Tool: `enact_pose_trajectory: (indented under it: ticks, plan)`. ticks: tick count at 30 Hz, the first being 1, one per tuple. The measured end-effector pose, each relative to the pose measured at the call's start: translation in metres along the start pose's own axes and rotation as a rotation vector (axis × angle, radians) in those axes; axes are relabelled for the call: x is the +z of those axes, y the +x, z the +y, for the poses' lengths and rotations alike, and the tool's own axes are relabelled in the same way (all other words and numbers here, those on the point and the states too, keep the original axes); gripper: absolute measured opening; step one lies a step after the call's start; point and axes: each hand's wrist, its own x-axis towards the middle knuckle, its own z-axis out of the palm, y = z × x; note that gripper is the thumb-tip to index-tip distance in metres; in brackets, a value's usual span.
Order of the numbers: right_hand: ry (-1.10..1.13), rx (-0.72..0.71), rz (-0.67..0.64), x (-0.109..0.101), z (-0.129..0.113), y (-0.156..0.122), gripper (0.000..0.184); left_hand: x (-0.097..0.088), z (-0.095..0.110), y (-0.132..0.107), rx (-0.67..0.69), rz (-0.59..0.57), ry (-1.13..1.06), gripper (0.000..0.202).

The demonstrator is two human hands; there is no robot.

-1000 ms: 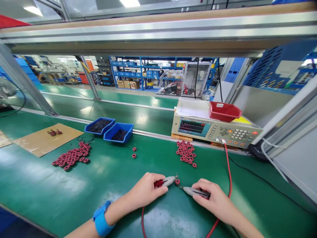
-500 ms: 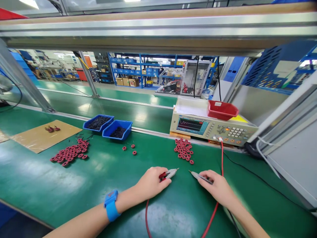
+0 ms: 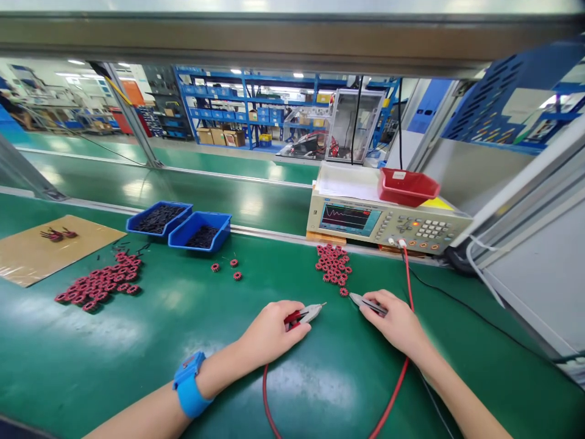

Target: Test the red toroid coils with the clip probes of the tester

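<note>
Our left hand (image 3: 274, 332) rests on the green counter (image 3: 137, 347), clenched round the red grip of the left probe (image 3: 305, 314), whose metal tip points right. Our right hand (image 3: 395, 320) lies near it, fingers closed on the right probe (image 3: 365, 302). That tip points up and left, just beside a single red ring (image 3: 342, 291); we cannot tell whether they touch. The two tips are apart.

The ring sits at the near edge of a pile (image 3: 333, 268) of like rings, which lies between our right hand and the meter (image 3: 384, 222) at the back of the counter. A red lead (image 3: 406, 274) runs from the meter's front down past our right hand, and a second red lead (image 3: 265, 390) curls away below our left hand. A blue wristband (image 3: 188, 384) circles our left wrist.

To the left, three loose rings (image 3: 223, 268) lie in front of two blue bins (image 3: 200, 229) of dark parts. Further left are a larger heap (image 3: 98, 283) of red rings and a cardboard sheet (image 3: 41, 250).

A red tray (image 3: 406, 188) with a white label stands on the meter. The label and the key markings are too small to read, and the screen shows a red trace.
</note>
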Motion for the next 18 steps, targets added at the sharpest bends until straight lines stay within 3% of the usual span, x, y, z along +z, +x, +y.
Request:
enact_pose_trajectory:
  ticks: [10,18]
  plan:
    - [-0.001,-0.118,-0.118,0.005,-0.024,-0.01,0.024,0.001,0.004,-0.005,0.056,0.01,0.064,0.023]
    - [-0.015,-0.151,-0.157,0.008,-0.027,-0.014,0.022,0.002,0.006,-0.006,0.043,-0.007,0.112,0.025]
